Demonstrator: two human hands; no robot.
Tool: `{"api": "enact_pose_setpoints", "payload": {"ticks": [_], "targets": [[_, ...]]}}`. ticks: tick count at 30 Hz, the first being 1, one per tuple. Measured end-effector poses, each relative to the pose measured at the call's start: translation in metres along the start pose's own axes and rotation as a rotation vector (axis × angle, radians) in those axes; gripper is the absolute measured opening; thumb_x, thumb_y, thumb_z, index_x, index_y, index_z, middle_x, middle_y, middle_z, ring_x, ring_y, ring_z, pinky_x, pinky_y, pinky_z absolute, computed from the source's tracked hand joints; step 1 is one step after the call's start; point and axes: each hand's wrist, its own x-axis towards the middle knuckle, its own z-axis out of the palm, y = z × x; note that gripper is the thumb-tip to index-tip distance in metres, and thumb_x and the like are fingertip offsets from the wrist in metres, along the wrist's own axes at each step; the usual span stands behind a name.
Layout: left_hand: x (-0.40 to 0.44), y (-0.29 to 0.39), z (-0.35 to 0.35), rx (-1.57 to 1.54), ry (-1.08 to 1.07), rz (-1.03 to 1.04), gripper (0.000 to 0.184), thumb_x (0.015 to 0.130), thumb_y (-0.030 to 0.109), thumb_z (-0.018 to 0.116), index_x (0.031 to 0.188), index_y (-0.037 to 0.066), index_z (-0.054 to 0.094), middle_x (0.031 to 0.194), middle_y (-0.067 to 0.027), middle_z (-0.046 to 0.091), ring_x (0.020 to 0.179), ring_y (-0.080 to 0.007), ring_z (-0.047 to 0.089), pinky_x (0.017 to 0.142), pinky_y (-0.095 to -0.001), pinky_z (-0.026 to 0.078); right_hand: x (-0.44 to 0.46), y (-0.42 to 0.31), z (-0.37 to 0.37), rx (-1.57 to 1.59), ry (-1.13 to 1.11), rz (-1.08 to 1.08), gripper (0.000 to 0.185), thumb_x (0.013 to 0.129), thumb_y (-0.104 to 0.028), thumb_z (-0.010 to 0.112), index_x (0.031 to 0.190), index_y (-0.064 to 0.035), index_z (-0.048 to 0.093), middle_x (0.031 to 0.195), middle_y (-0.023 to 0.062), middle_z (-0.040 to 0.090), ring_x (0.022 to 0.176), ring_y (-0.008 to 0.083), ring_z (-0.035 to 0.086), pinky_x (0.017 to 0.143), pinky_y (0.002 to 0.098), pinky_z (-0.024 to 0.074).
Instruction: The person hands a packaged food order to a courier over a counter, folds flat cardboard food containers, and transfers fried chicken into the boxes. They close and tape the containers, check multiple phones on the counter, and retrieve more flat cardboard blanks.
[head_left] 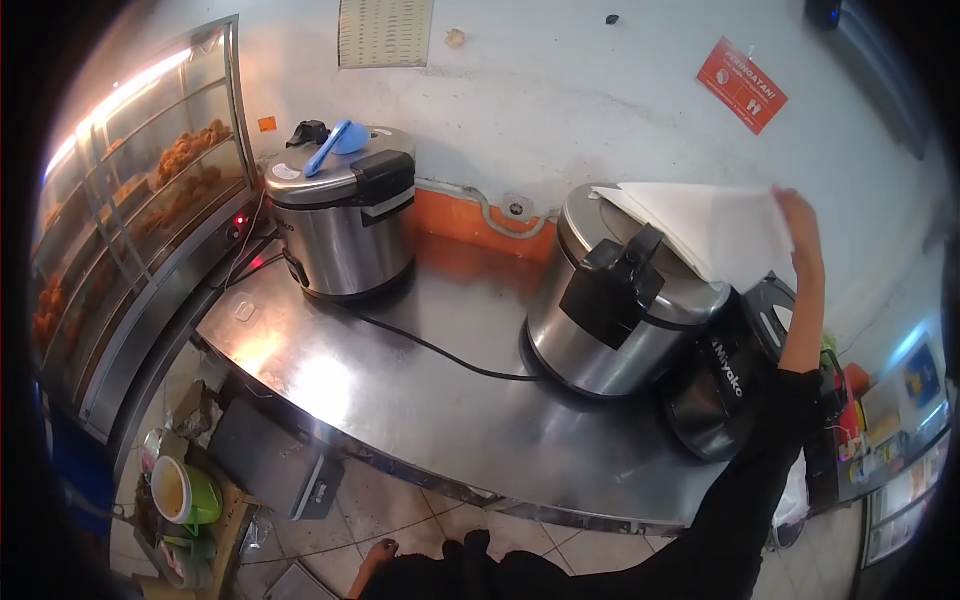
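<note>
My right hand (797, 222) reaches far to the right and grips the edge of a stack of white paper sheets (725, 225). The sheets lie tilted across the lid of a large steel rice cooker (600, 335) with a black latch handle (612, 290). Low in front of my body hangs my left hand (380, 552), its fingers loosely curled and nothing visible in them. It is below the front edge of the steel table (450, 420), touching nothing that I can see.
A second rice cooker (345, 235) stands at the back left, a blue scoop (340, 143) on its lid. A black Miyako cooker (715, 385) is at the right. A lit glass case (150, 200) holds fried food. A green container (190, 492) sits lower left. A black cable (440, 355) crosses the table.
</note>
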Motion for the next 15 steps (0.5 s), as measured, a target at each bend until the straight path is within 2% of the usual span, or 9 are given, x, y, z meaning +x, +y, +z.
{"api": "enact_pose_setpoints", "payload": {"ticks": [1,2,4,5,7,8,10,13,15], "targets": [[-0.006,0.001,-0.003,-0.022,-0.053,-0.015,0.045,0.072,0.038,0.046,0.100,0.003,0.047,0.089,-0.0198,0.053,0.084,-0.0276,0.052,0.070,-0.0328,0.041,-0.007,-0.019,-0.004,0.279,0.006,0.196,0.024,0.076,-0.028,0.046,0.078,-0.0045,0.052,0.071,0.0020,0.051,0.065,0.0092,0.047,0.060,0.0213,0.0367],[-0.010,0.002,-0.004,-0.047,-0.102,-0.030,0.045,0.072,0.038,0.046,0.100,0.002,0.047,0.089,-0.0202,0.053,0.084,-0.0276,0.052,0.071,-0.0324,0.041,-0.016,-0.041,-0.002,0.277,0.004,0.195,0.024,0.076,-0.028,0.046,0.078,-0.0045,0.052,0.071,0.0020,0.051,0.065,0.0092,0.047,0.060,0.0213,0.0367],[-0.010,-0.002,-0.005,-0.028,-0.093,-0.009,0.046,0.073,0.039,0.046,0.100,0.002,0.047,0.089,-0.0188,0.053,0.085,-0.0264,0.052,0.071,-0.0321,0.040,-0.036,-0.073,0.003,0.788,0.006,0.259,0.030,0.078,-0.026,0.043,0.090,0.0000,0.050,0.080,0.0075,0.053,0.074,0.0137,0.050,0.069,0.0245,0.0382],[-0.011,-0.005,-0.004,-0.006,-0.085,0.010,0.047,0.073,0.040,0.046,0.100,0.001,0.047,0.089,-0.0174,0.054,0.085,-0.0253,0.051,0.072,-0.0318,0.040,-0.040,-0.072,0.001,0.790,-0.005,0.257,0.030,0.078,-0.026,0.043,0.090,0.0000,0.050,0.080,0.0075,0.053,0.074,0.0137,0.050,0.069,0.0245,0.0382],[-0.005,0.001,-0.015,-0.144,-0.149,0.036,0.048,0.074,0.041,0.045,0.102,0.001,0.046,0.093,-0.0156,0.052,0.087,-0.0239,0.050,0.073,-0.0316,0.039,-0.046,-0.067,-0.003,1.130,-0.274,0.177,0.044,0.079,-0.032,0.038,0.107,0.0025,0.039,0.101,0.0154,0.046,0.090,0.0236,0.047,0.081,0.0308,0.0354],[-0.007,0.021,-0.030,-0.273,-0.212,0.072,0.049,0.075,0.042,0.044,0.103,0.002,0.045,0.097,-0.0138,0.051,0.090,-0.0224,0.048,0.074,-0.0315,0.038,-0.057,-0.071,0.002,1.137,-0.294,0.172,0.044,0.079,-0.032,0.038,0.107,0.0025,0.039,0.101,0.0154,0.046,0.090,0.0236,0.047,0.081,0.0308,0.0354],[-0.027,0.080,-0.064,-0.358,-0.188,0.221,0.053,0.075,0.044,0.043,0.107,0.002,0.042,0.103,-0.0121,0.047,0.093,-0.0208,0.045,0.077,-0.0313,0.036,-0.089,-0.077,0.018,1.252,-0.248,0.122,0.047,0.081,-0.033,0.035,0.111,0.0030,0.033,0.108,0.0170,0.041,0.097,0.0274,0.042,0.084,0.0349,0.0322],[-0.053,0.177,-0.110,-0.429,-0.278,0.565,0.057,0.076,0.040,0.045,0.117,0.004,0.030,0.114,-0.0149,0.037,0.107,-0.0218,0.033,0.087,-0.0313,0.029,-0.137,-0.062,0.054,1.528,-0.472,-0.122,0.034,0.082,-0.017,0.033,0.106,0.0071,0.035,0.096,0.0186,0.047,0.085,0.0245,0.049,0.073,0.0330,0.0400],[-0.067,0.228,-0.122,-0.529,-0.352,0.845,0.063,0.075,0.031,0.050,0.121,0.005,0.015,0.117,-0.0169,0.032,0.109,-0.0249,0.030,0.089,-0.0342,0.027,-0.182,-0.090,0.094,1.793,-0.739,-0.037,0.050,0.060,-0.015,0.055,0.102,0.0083,0.040,0.095,0.0204,0.049,0.082,0.0268,0.051,0.072,0.0337,0.0401]]}}
